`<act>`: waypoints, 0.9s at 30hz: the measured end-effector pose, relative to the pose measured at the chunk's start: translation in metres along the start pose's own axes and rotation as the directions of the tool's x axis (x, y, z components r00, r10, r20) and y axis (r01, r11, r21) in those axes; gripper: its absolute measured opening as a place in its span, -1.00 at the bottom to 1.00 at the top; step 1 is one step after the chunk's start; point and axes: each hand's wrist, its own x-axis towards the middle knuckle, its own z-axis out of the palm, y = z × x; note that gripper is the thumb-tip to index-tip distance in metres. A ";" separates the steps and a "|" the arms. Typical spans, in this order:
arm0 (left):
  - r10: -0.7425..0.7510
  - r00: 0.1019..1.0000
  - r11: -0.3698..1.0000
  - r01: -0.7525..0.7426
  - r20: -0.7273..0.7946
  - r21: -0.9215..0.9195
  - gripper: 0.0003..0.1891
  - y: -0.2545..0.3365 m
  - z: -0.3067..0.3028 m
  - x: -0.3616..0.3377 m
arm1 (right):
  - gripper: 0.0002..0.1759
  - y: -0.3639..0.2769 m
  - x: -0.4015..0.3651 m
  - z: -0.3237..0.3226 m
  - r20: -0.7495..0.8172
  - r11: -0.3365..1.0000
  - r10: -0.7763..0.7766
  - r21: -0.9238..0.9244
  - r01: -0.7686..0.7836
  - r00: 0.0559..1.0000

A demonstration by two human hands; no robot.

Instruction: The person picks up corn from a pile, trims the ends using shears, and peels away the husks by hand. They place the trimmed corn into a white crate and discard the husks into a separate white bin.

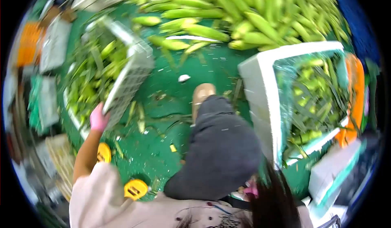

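Note:
My left hand (99, 118), in a pink glove, is closed on the near corner of a white plastic crate (132, 67) at the left. Green husks and leaves (91, 77) fill the crate, which sits tilted on the green floor (175, 101). My right hand does not show in the frame; dark hair hangs over the lower right. To the right of my leg stands a white foam box (262, 101) lined with clear film, with more green husks (313, 97) inside.
A big pile of corn in green husks (260, 12) covers the floor ahead. Yellow round objects (135, 189) lie at the lower left. An orange bag (356, 93) and a foam box (336, 171) are at the right. Scraps of leaf litter the floor.

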 end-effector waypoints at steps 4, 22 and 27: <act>-0.214 0.972 0.977 0.214 -0.094 -0.011 -0.59 0.022 -0.005 -0.028 | -0.62 0.064 0.006 -0.028 -0.047 0.981 -0.106 -0.171 0.096 0.993; -0.007 0.995 0.896 -0.040 -0.104 -0.443 -0.78 0.318 0.026 -0.267 | -0.62 -0.002 -0.144 0.079 -0.950 0.223 -0.271 0.095 0.970 0.155; 0.097 0.995 0.903 -0.073 0.036 -0.424 -0.69 0.303 0.048 -0.288 | -0.65 0.009 -0.108 0.065 -0.905 0.045 -0.289 0.312 0.949 0.311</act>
